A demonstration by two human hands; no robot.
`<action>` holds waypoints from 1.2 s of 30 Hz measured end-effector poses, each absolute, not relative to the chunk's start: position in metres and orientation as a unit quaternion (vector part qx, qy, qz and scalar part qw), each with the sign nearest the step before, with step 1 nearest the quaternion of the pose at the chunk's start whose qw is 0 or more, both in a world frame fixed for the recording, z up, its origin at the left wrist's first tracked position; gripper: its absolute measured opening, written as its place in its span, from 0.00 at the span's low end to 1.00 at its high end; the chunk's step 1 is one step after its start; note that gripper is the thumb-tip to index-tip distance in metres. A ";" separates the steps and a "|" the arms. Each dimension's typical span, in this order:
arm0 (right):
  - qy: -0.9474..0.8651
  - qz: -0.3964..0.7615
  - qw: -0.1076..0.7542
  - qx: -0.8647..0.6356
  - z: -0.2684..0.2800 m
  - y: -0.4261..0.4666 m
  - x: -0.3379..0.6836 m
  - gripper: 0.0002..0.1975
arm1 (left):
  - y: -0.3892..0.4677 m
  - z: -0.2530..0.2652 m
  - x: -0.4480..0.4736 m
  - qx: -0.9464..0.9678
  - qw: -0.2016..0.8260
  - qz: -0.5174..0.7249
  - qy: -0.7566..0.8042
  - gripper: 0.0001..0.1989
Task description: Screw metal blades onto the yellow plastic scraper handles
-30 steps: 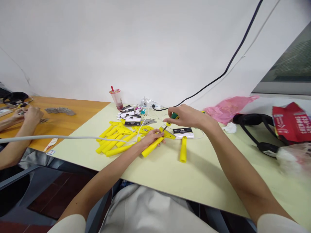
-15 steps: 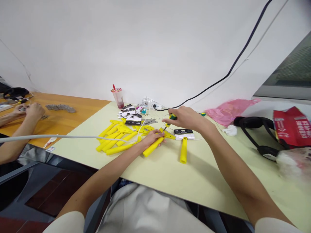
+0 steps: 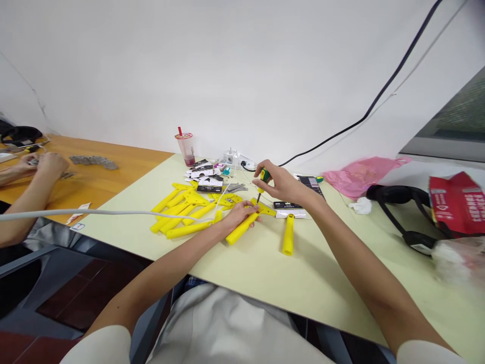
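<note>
My left hand [image 3: 241, 215] is closed around a yellow plastic scraper [image 3: 239, 232], its hollow handle pointing toward me and its wide head to the right. My right hand [image 3: 278, 181] grips the green and yellow handle of a screwdriver [image 3: 264, 175]. The screwdriver stands nearly upright, its tip down on the scraper near where head and handle meet; the exact contact is too small to make out. Right of it lies a separate yellow handle tube [image 3: 288, 235]. A pile of similar yellow scrapers [image 3: 182, 207] lies to the left.
Black and white small boxes [image 3: 209, 186] and metal blades [image 3: 237, 187] lie behind the pile. A drink cup [image 3: 185, 149] stands by the wall. A white cable [image 3: 113, 212] crosses from the left. At right are a pink bag [image 3: 359, 174] and a black headset [image 3: 411, 235]. A co-worker's hands [image 3: 53, 166] are at far left.
The screwdriver has gone from slanted to nearly upright, and my right hand has turned with it. My left hand still holds the scraper. The view has shifted slightly.
</note>
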State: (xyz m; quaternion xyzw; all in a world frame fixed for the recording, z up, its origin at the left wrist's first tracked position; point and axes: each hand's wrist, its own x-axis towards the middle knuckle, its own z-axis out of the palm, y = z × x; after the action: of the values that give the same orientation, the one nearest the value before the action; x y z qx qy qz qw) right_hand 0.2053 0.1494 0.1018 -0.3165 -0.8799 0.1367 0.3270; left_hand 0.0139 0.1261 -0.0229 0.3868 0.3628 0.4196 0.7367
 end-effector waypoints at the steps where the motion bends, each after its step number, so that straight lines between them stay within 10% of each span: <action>1: -0.884 0.145 0.326 -0.303 0.101 0.150 0.206 0.15 | 0.126 -0.022 0.014 0.381 0.736 0.424 0.365 0.15; 36: -0.851 0.193 0.387 -0.296 0.080 0.154 0.188 0.22 | 0.118 -0.013 0.016 0.315 0.736 0.473 0.368 0.13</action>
State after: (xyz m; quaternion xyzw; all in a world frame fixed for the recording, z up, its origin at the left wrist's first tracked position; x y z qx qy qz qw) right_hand 0.1885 0.1542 0.0804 -0.2963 -0.8514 0.1930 0.3875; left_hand 0.0156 0.1175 -0.0133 0.3149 0.3683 0.4735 0.7355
